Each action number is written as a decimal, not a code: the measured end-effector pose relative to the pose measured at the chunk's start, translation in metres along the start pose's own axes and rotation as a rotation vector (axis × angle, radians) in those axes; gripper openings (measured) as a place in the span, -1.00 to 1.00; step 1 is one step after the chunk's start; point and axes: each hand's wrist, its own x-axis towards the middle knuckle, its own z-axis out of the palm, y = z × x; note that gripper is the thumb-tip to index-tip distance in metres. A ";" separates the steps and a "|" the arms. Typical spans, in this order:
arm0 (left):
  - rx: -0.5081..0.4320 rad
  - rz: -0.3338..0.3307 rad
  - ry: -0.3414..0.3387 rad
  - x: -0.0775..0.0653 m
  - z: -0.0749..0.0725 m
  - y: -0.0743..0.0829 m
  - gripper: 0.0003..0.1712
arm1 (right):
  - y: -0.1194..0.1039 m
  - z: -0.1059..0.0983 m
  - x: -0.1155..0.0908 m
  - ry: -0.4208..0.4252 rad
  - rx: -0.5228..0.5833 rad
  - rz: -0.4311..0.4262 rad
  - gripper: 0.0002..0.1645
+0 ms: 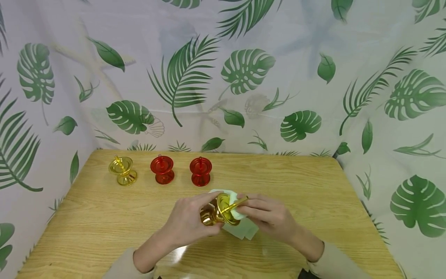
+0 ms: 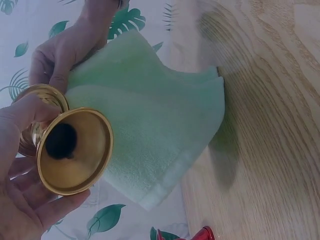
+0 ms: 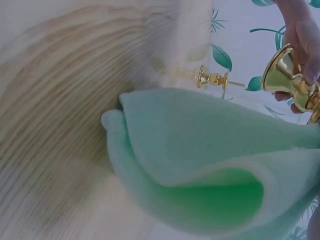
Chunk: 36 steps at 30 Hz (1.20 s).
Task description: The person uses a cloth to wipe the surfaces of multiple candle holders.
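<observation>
Now the left hand [image 1: 188, 217] is gripping a gold stand [image 1: 208, 217]; at three o'clock, the right hand [image 1: 271, 217] is pinching cloth [image 1: 241, 228], best circled gently.

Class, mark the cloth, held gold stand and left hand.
Cloth [image 2: 145, 115], left wrist view: its hanging face.
Held gold stand [image 2: 84, 155], left wrist view: inside its hollow end.
Left hand [image 1: 187, 220], head view: its back.

The left hand [image 1: 188, 217] and the right hand [image 1: 269, 215] are bare. The left plain beige cloth sleeve [image 1: 128, 266] and the right plain beige cloth sleeve [image 1: 336, 263] end behind the wrists. A small black piece [image 1: 306, 274], its kind unclear, shows beside the right cuff.
</observation>
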 end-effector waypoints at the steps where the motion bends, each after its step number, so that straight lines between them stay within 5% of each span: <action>1: 0.011 0.004 0.007 0.000 0.001 0.000 -0.24 | -0.001 0.001 0.000 0.006 0.002 0.003 -0.76; 8: 0.192 0.086 0.129 -0.001 0.010 -0.003 -0.22 | -0.019 0.012 0.003 0.087 0.032 0.122 -0.77; 17: 0.474 0.170 0.172 -0.002 0.020 0.000 -0.19 | -0.048 0.014 0.018 0.098 0.114 0.547 -0.72; 20: 0.516 0.185 0.177 -0.002 0.022 0.000 -0.20 | -0.051 0.014 0.021 0.095 0.122 0.626 -0.71; 27: 0.470 0.121 0.176 -0.002 0.019 0.001 -0.19 | -0.049 0.011 0.020 0.186 -0.021 0.494 -0.85; 30: 0.470 0.110 0.185 -0.002 0.016 0.001 -0.18 | -0.046 0.006 0.019 0.259 -0.072 0.447 -0.67; 36: 0.490 0.121 0.201 -0.001 0.012 0.002 -0.18 | -0.039 -0.009 0.018 0.352 -0.087 0.407 -0.65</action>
